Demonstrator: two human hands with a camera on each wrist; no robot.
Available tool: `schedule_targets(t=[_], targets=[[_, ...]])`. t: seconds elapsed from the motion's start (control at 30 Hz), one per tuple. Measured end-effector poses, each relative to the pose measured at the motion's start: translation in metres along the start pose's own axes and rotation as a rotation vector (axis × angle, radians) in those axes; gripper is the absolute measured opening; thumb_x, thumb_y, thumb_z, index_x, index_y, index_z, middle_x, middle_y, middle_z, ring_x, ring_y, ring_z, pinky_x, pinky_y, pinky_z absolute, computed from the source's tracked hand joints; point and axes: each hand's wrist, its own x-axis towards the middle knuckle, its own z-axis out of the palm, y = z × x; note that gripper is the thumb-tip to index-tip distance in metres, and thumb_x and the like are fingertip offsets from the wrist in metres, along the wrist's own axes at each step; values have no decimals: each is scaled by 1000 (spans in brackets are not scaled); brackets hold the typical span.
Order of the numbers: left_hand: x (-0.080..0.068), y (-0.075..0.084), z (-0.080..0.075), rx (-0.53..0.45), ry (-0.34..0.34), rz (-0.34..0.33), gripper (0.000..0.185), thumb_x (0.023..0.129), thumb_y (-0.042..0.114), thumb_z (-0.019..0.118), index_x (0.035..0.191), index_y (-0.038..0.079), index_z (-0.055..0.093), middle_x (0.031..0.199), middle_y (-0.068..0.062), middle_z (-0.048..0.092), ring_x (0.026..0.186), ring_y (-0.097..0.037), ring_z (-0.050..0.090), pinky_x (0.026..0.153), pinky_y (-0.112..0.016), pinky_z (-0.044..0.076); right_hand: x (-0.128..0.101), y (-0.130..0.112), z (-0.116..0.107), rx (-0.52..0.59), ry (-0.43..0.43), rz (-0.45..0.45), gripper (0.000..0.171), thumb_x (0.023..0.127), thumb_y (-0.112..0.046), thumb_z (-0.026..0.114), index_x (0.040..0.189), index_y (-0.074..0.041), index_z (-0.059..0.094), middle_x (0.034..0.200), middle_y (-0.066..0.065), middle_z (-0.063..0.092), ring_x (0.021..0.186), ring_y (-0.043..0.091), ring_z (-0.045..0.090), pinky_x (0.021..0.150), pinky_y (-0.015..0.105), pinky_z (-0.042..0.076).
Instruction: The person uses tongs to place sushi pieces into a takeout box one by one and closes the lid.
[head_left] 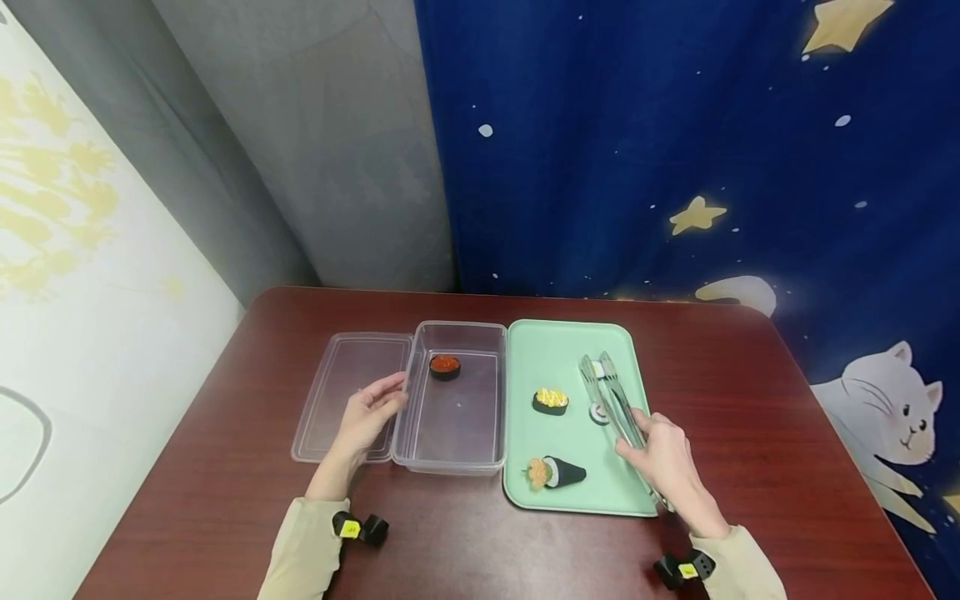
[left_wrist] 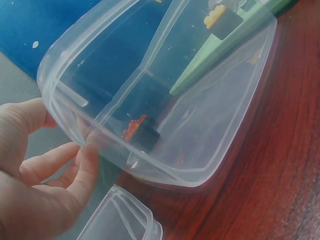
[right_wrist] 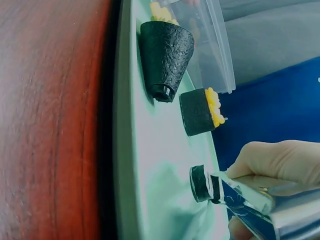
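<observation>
My left hand [head_left: 372,414] holds the left rim of a clear plastic container [head_left: 459,467] between thumb and curled fingers. Inside it sits a toy sushi piece with red roe [head_left: 445,367]. In my right hand [head_left: 663,454] is a pair of metal tongs [head_left: 618,406], slanting over a light green tray [head_left: 555,350]. A small white-and-black sushi roll [head_left: 597,369] shows between the tong tips. Another roll [head_left: 597,414] lies partly behind the tong arms. On the tray's left half are a yellow-topped sushi piece [head_left: 551,401] and a black cone hand roll [head_left: 564,472].
The container's clear lid [head_left: 330,408] lies flat on the brown table [head_left: 450,542], left of the container. Container and tray stand side by side. Behind the table's far edge hang a grey curtain [head_left: 360,167] and a blue one with stars [head_left: 570,208].
</observation>
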Motion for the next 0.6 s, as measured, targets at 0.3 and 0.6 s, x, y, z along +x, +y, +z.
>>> schedule_targets(t=[0.3, 0.6], targets=[[0, 1, 0, 10, -6, -12, 40, 89, -2, 58, 128, -10, 50, 128, -28, 52, 93, -1, 59, 82, -13, 47, 12, -6, -8, 25, 92, -155, 48, 67, -9, 70, 112, 8, 63, 64, 1, 43, 51, 11, 35, 42, 24, 33], [0, 0, 0, 2, -2, -6, 40, 87, -4, 59, 127, -10, 51, 126, -30, 52, 92, -3, 60, 80, -13, 47, 28, -28, -17, 49, 80, -225, 48, 70, -10, 72, 115, 4, 63, 68, 4, 48, 55, 12, 39, 43, 23, 36]])
